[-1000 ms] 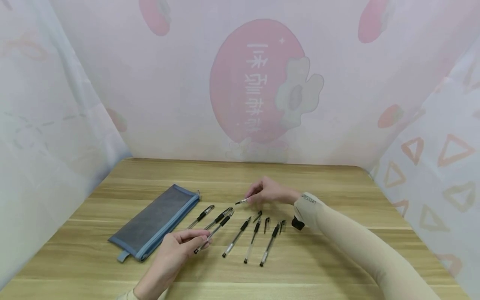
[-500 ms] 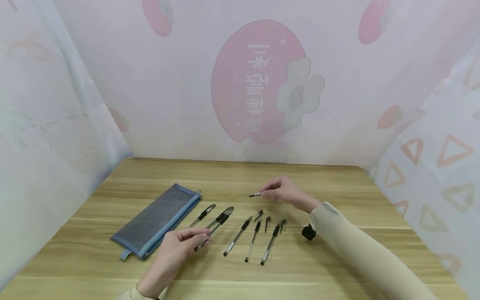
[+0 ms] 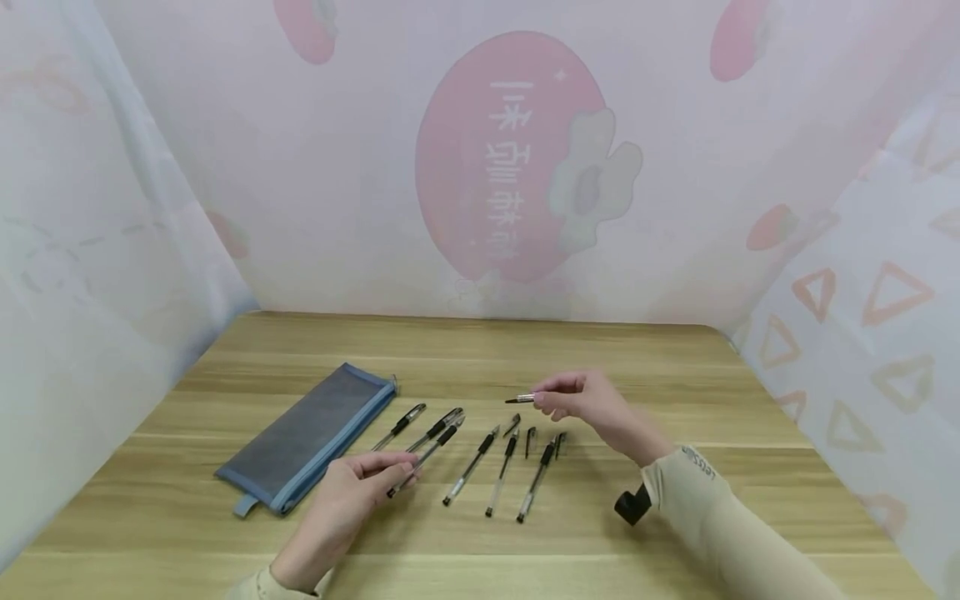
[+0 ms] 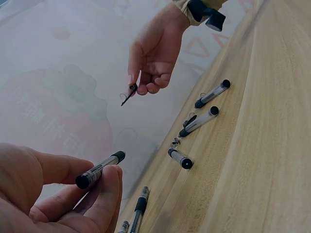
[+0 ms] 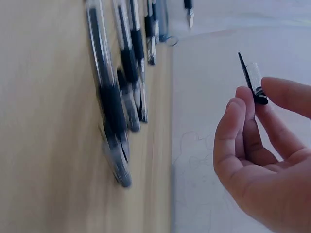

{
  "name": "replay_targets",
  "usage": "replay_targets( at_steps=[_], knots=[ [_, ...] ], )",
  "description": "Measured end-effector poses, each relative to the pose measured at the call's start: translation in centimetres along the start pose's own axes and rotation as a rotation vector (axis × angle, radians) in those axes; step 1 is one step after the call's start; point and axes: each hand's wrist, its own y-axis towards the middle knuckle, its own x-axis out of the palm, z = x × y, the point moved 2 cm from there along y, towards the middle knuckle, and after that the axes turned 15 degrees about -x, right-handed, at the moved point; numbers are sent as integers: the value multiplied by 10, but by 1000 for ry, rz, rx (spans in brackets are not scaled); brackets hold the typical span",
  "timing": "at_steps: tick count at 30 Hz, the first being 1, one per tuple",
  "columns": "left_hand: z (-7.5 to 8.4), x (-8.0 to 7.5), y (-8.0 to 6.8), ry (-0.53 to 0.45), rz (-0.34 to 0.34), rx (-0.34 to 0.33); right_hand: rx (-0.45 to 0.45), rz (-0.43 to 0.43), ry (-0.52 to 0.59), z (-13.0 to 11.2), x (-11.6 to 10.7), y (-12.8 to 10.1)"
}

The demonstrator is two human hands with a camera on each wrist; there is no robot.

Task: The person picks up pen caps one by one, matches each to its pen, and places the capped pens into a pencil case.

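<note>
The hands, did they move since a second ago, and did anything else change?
The right hand moved right and toward the person, lifted off the table, pinching the same pen cap. The left hand stayed put, gripping its pen. The other pens, the loose caps and the pencil case did not move.

The left hand lies low over the counter, thumb and curled fingers pinching a pen barrel. The right hand, on a beige-sleeved forearm, is raised above the counter, thumb and forefinger pinching a small cap, other fingers curled.
</note>
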Motion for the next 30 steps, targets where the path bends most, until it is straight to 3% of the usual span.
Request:
replay_targets(
  at_steps=[5,13,20,24,30],
  knots=[
    [1,3,2,-4,-44,1,29,60,109,-5,8,-16],
    [-1,2,2,17,-17,-3,33,127,225,-17,26,-33],
    [2,5,-1,23,-26,6,33,287,401,-29,30,-46],
    [5,7,-2,35,-35,18,31,334,391,-30,31,-53],
    [7,8,-6,52,-55,57,79,325,361,-23,34,-57]
  ],
)
